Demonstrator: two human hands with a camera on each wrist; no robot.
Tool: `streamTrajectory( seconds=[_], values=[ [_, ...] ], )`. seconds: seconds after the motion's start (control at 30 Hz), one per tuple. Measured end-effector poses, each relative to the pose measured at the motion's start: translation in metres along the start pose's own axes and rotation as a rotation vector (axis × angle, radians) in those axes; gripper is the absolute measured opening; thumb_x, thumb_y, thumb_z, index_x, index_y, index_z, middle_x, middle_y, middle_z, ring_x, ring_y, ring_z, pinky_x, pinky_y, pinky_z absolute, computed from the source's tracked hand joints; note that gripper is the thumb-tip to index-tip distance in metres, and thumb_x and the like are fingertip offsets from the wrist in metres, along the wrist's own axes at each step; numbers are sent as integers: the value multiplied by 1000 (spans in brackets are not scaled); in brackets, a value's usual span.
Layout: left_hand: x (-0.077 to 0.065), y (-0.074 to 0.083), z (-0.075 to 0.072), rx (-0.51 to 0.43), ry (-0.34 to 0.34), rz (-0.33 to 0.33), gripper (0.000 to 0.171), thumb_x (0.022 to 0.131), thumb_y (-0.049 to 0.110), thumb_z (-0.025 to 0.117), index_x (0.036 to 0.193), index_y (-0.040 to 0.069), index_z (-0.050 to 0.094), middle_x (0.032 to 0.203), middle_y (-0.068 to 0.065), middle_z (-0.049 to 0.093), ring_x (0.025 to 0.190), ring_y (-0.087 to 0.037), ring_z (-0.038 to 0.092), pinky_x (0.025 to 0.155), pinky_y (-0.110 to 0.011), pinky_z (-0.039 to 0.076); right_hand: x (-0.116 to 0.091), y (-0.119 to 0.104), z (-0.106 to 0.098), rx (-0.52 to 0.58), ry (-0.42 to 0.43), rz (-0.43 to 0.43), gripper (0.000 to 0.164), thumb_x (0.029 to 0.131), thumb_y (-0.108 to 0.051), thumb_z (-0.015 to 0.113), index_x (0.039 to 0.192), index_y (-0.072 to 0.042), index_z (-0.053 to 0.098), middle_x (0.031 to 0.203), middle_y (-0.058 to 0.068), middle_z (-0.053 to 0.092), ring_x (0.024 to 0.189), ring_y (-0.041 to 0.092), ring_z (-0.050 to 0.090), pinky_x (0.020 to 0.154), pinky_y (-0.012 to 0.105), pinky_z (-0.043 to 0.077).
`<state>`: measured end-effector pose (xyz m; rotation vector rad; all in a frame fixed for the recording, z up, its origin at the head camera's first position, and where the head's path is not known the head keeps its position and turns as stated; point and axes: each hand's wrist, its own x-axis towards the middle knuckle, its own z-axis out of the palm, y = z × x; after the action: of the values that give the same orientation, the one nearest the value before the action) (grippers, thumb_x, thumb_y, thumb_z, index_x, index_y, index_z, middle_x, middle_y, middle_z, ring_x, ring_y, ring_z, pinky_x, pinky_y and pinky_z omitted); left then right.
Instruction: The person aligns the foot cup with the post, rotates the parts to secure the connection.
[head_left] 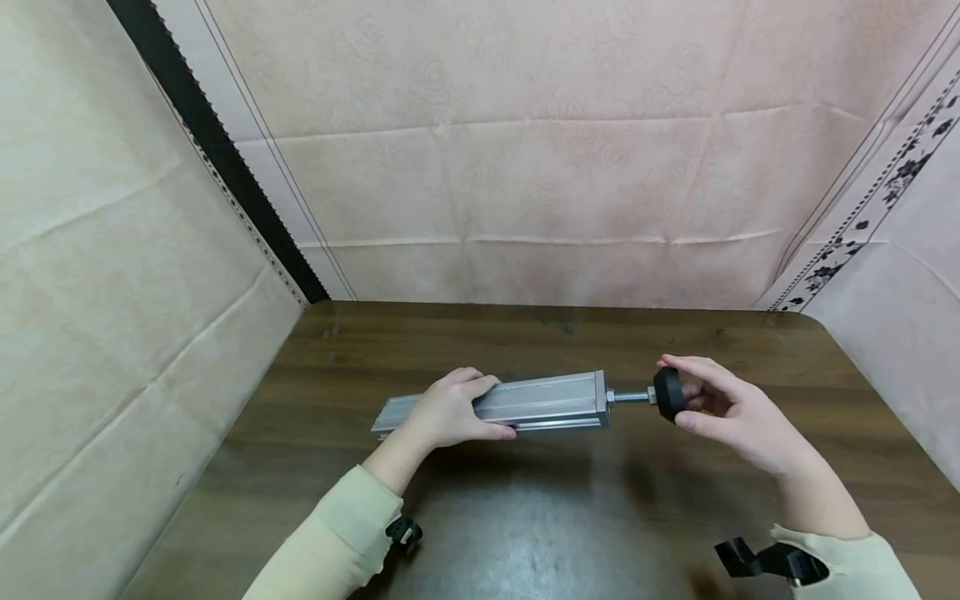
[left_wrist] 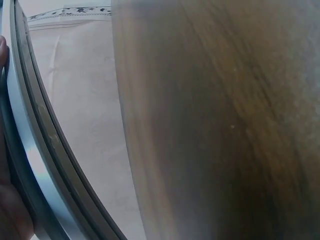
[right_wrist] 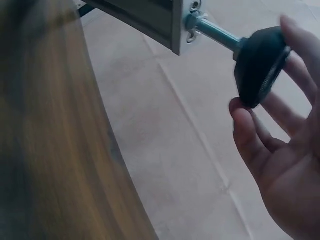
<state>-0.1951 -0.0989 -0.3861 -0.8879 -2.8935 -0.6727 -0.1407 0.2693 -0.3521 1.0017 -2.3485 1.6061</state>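
Note:
A silver aluminium profile (head_left: 551,398) is held over the table by my left hand (head_left: 450,410), thumb on the near side and fingers over the top. From its right end sticks a threaded rod (head_left: 632,397) with a black levelling foot (head_left: 669,394) at its tip. My right hand (head_left: 738,410) pinches the rim of this foot between thumb and fingertips. In the right wrist view, a nut (right_wrist: 192,21) sits where the rod meets the profile's end face. Grooves run along the profile (left_wrist: 37,160) in the left wrist view.
Below the hands lies a brown wood-grain table (head_left: 525,517). Pale creased cloth (head_left: 525,183) hangs behind its far edge and along both sides. A black camera mount (head_left: 772,560) is strapped to the right wrist, another (head_left: 405,532) to the left.

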Motion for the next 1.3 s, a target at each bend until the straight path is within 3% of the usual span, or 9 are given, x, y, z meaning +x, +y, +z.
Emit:
streamTrajectory(
  seconds=[0.17,0.37,0.53,0.87,1.07,1.3],
  values=[
    [0,-1,3,-3,4,-1,76,67,62,73,124,13,61,116,-5,57,101,-19,53,83,-36,47,0,1,3,14,55,17,57,82,17,57,135,2,42,129,-3,48,83,12,61,66,21,48],
    [0,-2,2,-7,15,1,76,67,62,73,124,13,61,115,-5,57,98,-18,53,80,-35,48,0,-4,2,99,-29,5,81,73,27,58,144,2,27,130,5,32,76,12,55,58,27,44],
    [1,-2,1,-14,7,-5,76,68,62,73,125,14,60,115,-4,56,98,-17,53,80,-35,48,1,-4,1,90,-27,-1,87,71,29,58,146,-1,25,124,7,32,69,11,52,52,29,41],
    [-1,0,1,-9,-6,3,75,68,61,73,125,14,60,117,-5,56,101,-18,53,83,-36,48,2,-2,1,65,-2,40,74,73,22,63,139,0,36,118,8,39,87,12,60,67,23,49],
    [-1,0,3,10,-3,12,75,67,62,73,124,14,61,116,-4,57,102,-19,53,85,-36,47,2,-3,5,46,39,49,66,73,22,63,132,2,40,118,0,51,77,12,59,58,26,47],
    [-2,-1,3,14,3,7,76,67,62,73,124,13,61,117,-5,56,103,-20,53,85,-37,47,4,-4,12,-13,143,144,57,79,16,62,131,-4,47,103,-3,59,66,12,57,49,29,47]
  ],
)
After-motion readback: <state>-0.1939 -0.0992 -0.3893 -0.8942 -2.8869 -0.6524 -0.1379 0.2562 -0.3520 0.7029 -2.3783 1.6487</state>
